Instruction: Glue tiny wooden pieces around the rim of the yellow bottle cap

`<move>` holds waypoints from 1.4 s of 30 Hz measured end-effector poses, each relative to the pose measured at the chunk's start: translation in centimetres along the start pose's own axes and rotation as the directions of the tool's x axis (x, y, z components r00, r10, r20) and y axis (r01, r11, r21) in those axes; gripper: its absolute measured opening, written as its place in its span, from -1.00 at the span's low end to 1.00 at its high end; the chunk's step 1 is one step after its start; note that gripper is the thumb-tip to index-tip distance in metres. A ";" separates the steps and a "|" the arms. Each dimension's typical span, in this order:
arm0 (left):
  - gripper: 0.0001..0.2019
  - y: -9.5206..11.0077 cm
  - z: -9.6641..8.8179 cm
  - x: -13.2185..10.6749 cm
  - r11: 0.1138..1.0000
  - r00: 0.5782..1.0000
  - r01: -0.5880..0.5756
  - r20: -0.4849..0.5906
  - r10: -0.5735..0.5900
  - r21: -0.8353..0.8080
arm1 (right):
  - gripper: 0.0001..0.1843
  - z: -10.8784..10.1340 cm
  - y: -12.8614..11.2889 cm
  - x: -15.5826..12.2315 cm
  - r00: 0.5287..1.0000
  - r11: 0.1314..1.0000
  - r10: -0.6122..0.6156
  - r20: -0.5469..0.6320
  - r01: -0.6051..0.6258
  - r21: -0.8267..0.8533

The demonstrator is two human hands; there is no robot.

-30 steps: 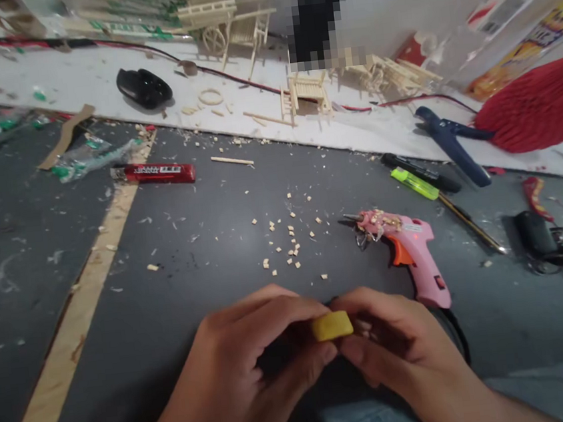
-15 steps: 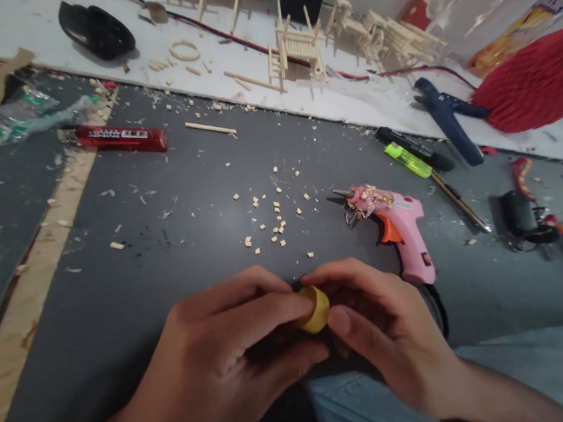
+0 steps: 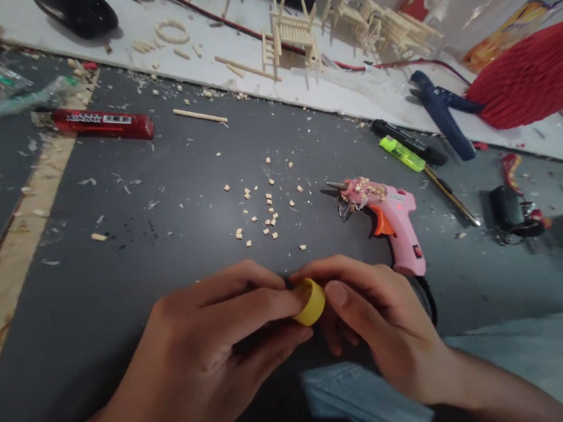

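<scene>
A small yellow ring [image 3: 313,307], like a short hollow cap or band, is held between my hands low in the middle of the head view. My left hand [image 3: 223,324] grips it from the left, with a fingertip reaching into its opening and the thumb underneath. Around its right side curl the fingers of my right hand [image 3: 378,318], the index at its far edge and the thumb close beside its rim. Fingers partly hide the ring. Beyond the hands, several tiny wood cubes [image 3: 270,212] are scattered. A pink glue gun [image 3: 401,222] lies to the right, its nozzle pointing left.
On the grey table [image 3: 158,184] lie a red lighter-like tube [image 3: 101,122], a thin wooden stick [image 3: 200,116], a green highlighter [image 3: 402,153] and blue-handled cutters [image 3: 443,117]. Behind, a white ledge carries a miniature stick chair [image 3: 293,32], a wooden ring [image 3: 172,32] and a black mouse [image 3: 77,14].
The camera view has shifted slightly, so the table things appear a little further left and up. Both hands stay around the yellow ring, which has turned slightly, showing more of its opening.
</scene>
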State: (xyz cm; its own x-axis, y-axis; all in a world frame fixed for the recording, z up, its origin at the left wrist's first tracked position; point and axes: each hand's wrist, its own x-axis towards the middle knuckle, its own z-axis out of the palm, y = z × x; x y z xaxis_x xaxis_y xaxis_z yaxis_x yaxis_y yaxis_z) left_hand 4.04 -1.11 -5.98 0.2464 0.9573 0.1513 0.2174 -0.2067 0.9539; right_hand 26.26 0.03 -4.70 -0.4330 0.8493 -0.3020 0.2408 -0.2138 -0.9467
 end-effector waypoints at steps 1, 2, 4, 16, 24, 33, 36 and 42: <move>-0.83 0.0 0.0 0.0 1.000 1.000 -0.003 0.003 0.003 0.002 | -0.54 0.0 0.0 0.0 1.000 1.000 0.001 0.001 -0.001 0.005; -0.82 0.0 -0.1 0.1 1.000 1.000 -0.006 0.003 0.006 0.003 | -0.54 0.0 -0.1 0.1 1.000 1.000 0.003 0.002 -0.003 0.015; -0.81 0.0 -0.1 0.1 1.000 1.000 -0.015 0.002 0.015 0.000 | -0.56 0.1 -0.1 0.2 1.000 0.999 0.007 -0.004 -0.007 0.048; -0.78 -0.4 0.0 -0.3 0.997 1.000 -0.007 -0.002 0.007 0.080 | -0.74 0.4 0.7 -0.3 0.999 0.988 0.020 -0.050 -0.012 0.151; -0.80 -0.6 0.2 0.3 0.979 0.998 -0.068 0.000 0.069 0.190 | -0.83 0.4 0.8 -0.3 0.998 0.992 -0.005 -0.057 0.013 0.128; -0.82 -0.9 0.1 -0.8 0.985 0.994 -0.042 0.106 0.024 0.165 | -0.84 0.0 0.9 -0.5 0.993 0.993 -0.115 0.020 0.115 -0.015; -0.84 -0.8 0.2 -1.0 0.977 0.990 -0.067 0.135 0.040 0.203 | -0.85 -0.1 0.5 -0.3 0.988 0.987 -0.132 0.081 0.139 -0.080; -0.82 -0.9 0.4 -1.0 0.957 0.984 -0.112 0.163 0.070 0.268 | -0.81 0.0 -0.2 0.2 0.968 0.945 -0.226 0.112 0.246 -0.216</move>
State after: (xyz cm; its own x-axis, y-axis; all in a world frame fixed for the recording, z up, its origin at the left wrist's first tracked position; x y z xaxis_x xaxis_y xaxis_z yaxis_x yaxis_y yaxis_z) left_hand 3.97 -1.94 -7.12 0.4115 0.8948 0.1731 0.4336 -0.3593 0.8264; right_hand 26.13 0.27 -4.63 -0.5710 0.8159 -0.0904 0.3085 0.1113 -0.9447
